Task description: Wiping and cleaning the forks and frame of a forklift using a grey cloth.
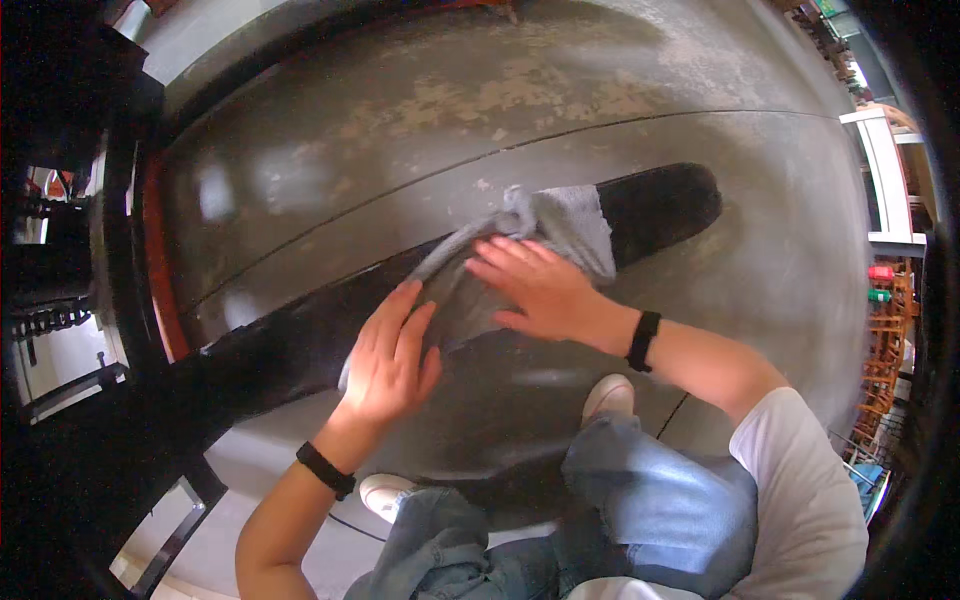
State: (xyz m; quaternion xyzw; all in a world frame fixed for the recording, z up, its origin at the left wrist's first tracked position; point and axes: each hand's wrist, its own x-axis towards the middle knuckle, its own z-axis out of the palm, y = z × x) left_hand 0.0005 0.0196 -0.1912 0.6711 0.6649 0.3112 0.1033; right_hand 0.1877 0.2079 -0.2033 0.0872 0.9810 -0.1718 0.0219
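Observation:
A crumpled grey cloth point(574, 221) lies over a long black padded bench point(660, 206) with a rounded far end. My right hand point(536, 285) rests palm down on the cloth, fingers spread a little and pointing left. Nearer the left, my left hand point(394, 352) lies flat at the cloth's lower left part, its fingertips touching a rolled fold. Neither hand is closed around the cloth. A black band is on each wrist. Part of the cloth is hidden beneath the hands.
Dark equipment with a red-orange bar point(163, 262) stands at the left. The concrete floor point(450, 142) has worn patches and dark joint lines. My shoes are below the bench. A white frame point(886, 180) and an orange-brown rack point(889, 337) with small coloured items stand at the right.

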